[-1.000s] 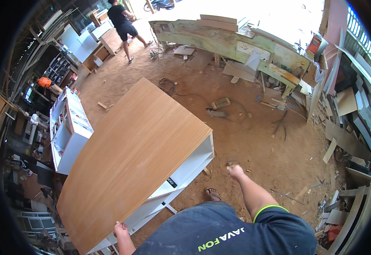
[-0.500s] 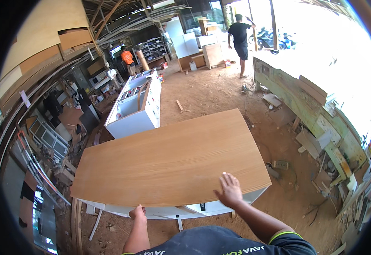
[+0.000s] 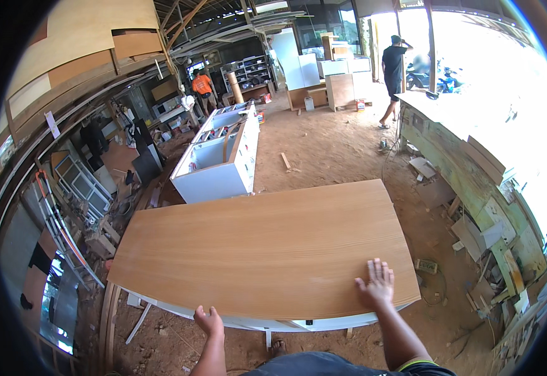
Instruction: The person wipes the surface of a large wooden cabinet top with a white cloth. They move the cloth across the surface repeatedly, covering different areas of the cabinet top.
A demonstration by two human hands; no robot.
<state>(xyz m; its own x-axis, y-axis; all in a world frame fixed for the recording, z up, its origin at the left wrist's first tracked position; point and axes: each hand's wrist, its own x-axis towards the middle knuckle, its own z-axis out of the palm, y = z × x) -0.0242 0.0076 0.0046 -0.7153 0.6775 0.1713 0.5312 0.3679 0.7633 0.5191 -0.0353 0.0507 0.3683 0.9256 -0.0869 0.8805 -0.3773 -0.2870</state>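
Note:
A large wood-grain panel lies flat over a white cabinet frame, whose front shows under the panel's near edge. On the panel's right part, close to its near right corner, my right hand rests with the fingers spread. My left hand is at the near edge, left of the middle, thumb and fingers apart and nothing held. Whether its fingertips touch the edge I cannot tell.
Beyond the panel stands a white open cabinet. A worn workbench runs along the right, with scrap boards beside it. Two people, one in an orange shirt and one in black, are farther back. Wood offcuts lie on the dirt floor.
My left hand has loosened from the panel's near edge, its fingers now apart. My right hand has shifted right over the panel. The view has turned slightly, and the person in black has walked.

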